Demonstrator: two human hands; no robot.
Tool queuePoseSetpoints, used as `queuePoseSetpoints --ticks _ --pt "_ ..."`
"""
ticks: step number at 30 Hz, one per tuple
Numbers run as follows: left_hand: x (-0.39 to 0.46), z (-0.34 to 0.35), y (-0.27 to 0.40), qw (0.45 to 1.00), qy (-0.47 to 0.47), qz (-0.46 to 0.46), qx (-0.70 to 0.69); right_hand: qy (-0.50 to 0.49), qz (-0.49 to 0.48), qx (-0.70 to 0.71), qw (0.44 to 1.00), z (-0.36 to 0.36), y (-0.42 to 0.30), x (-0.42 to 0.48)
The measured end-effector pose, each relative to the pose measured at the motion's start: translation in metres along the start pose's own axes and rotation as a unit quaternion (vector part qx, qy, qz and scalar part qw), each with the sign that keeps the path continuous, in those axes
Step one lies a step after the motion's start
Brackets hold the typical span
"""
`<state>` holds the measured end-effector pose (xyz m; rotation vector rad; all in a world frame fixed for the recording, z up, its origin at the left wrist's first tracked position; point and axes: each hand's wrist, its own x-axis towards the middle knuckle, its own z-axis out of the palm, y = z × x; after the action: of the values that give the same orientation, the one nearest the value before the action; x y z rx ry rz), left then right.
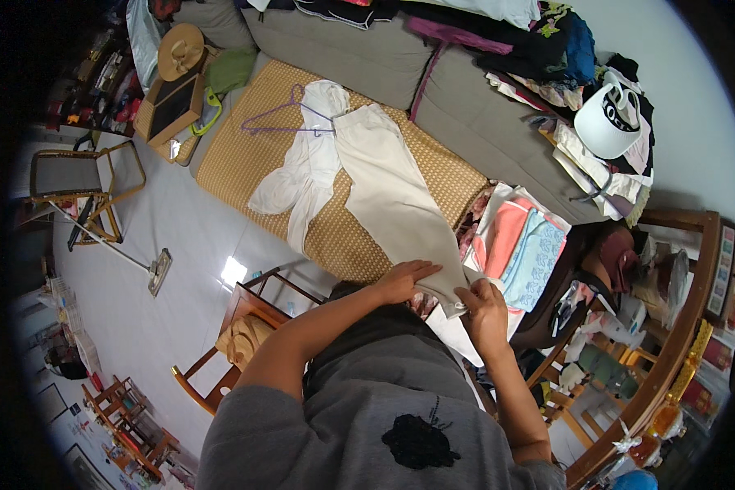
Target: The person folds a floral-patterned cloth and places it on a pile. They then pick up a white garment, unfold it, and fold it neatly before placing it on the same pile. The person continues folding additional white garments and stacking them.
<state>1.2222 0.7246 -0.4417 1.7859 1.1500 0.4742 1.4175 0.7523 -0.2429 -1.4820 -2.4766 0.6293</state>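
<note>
Cream trousers (pixel 392 165) lie lengthwise over the woven mat (pixel 233 165) on the sofa, their leg ends towards me. My left hand (pixel 407 282) rests flat on the lower part of a leg, fingers stretched out. Pinched in my right hand (pixel 485 309) is the cloth at the leg's end; part of the fold is hidden by the fingers. A white garment (pixel 309 165) lies crumpled to the left of the trousers. Across it and the mat lies a purple clothes hanger (pixel 269 128).
Folded pink and blue towels (pixel 530 257) lie right of my right hand. Clothes and a white visor (pixel 609 119) are heaped along the sofa back. A wooden chair (pixel 239 343) stands close on my left. Further left are a flat mop (pixel 159 272) and a folding chair (pixel 73 174).
</note>
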Motion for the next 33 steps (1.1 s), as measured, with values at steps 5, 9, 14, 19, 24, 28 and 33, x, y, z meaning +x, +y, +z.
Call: queuePoseSetpoints --ticks 5,9,14,19,24,28,33 --pt "-0.019 -0.004 0.007 0.984 -0.052 -0.094 -0.144 -0.014 -0.042 0.003 0.999 0.006 -0.005 0.026" --pt "-0.012 -0.033 -0.011 0.948 -0.038 -0.242 -0.204 -0.027 -0.092 -0.048 0.994 0.020 -0.009 0.100" --pt "0.033 -0.121 -0.086 0.847 0.188 -0.299 -0.397 0.109 -0.205 -0.048 0.971 0.068 -0.042 0.244" --pt "0.063 -0.149 -0.176 0.746 0.376 -0.330 -0.440 0.053 -0.027 0.171 0.983 0.155 -0.033 0.315" --pt "0.044 -0.079 -0.261 0.731 0.284 -0.505 -0.362 -0.011 0.134 0.140 0.981 0.279 0.078 0.264" --pt "0.030 -0.013 -0.289 0.692 0.299 -0.520 -0.401 -0.103 0.294 0.110 0.944 0.352 0.178 0.205" --pt "0.038 0.027 -0.313 0.725 0.361 -0.506 -0.295 -0.090 0.303 0.133 0.939 0.404 0.233 0.190"
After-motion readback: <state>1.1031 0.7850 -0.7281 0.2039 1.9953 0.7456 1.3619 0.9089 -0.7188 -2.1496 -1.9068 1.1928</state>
